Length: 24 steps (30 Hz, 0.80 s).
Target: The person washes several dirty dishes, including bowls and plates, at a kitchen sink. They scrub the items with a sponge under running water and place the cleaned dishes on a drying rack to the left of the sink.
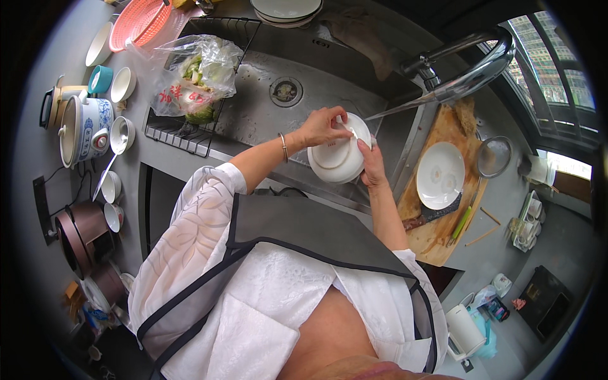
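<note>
A white bowl or deep dish (335,166) is tilted over the front of the steel sink (266,123), its underside and foot ring facing up. My right hand (373,164) grips it by the right side, thumb on the underside. Bent over the base, my left hand (325,126) touches it near the foot ring with its fingertips. Whether those fingers pinch something small, I cannot tell. Water (399,109) streams from the chrome faucet (475,76) close beside the bowl. A metal bangle (283,147) circles my left wrist.
A black wire rack (209,147) bears bagged greens (199,80) at the sink's left. On the right, a wooden cutting board (427,247) carries a white plate (441,173), a cleaver (439,210) and a green-handled tool (460,223). A strainer (494,156) lies beside it. Stacked dishes (287,9) stand behind.
</note>
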Available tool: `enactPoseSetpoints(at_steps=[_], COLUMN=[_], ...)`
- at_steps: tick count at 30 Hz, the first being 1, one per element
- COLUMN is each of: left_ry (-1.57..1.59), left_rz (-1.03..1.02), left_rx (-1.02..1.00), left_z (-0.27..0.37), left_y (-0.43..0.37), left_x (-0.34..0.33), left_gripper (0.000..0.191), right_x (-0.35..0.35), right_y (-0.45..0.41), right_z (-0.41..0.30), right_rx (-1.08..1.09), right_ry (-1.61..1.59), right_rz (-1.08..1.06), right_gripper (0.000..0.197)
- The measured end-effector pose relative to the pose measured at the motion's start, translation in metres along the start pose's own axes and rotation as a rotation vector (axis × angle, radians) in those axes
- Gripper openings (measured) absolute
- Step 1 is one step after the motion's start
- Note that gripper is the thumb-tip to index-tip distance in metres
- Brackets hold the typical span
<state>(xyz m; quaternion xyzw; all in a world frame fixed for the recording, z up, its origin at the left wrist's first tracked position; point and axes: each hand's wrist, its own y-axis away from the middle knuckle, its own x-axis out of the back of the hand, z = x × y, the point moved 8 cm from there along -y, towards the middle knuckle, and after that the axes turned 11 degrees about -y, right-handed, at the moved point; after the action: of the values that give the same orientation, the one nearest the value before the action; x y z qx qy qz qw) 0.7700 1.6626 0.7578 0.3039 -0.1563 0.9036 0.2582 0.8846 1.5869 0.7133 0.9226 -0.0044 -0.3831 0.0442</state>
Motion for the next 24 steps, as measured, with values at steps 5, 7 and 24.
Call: enactPoseSetpoints(at_steps=[5, 7, 24], left_ry=[0.055, 0.046, -0.399], left_rz=[-0.106, -0.093, 0.317], left_rx=[0.072, 0.008, -0.113], left_z=[0.007, 0.001, 0.011], left_y=[0.004, 0.001, 0.015], left_x=[-0.006, -0.009, -0.019], left_gripper=[0.029, 0.028, 0.048], right_x=[0.000, -0.003, -0.008], right_y=[0.000, 0.001, -0.014], right_z=[-0.002, -0.002, -0.014], right_rx=[0.021, 0.019, 0.174], right_ry=[0.082, 0.106, -0.090], right_rz=[0.009, -0.007, 0.025], right_gripper=[0.036, 0.036, 0.031])
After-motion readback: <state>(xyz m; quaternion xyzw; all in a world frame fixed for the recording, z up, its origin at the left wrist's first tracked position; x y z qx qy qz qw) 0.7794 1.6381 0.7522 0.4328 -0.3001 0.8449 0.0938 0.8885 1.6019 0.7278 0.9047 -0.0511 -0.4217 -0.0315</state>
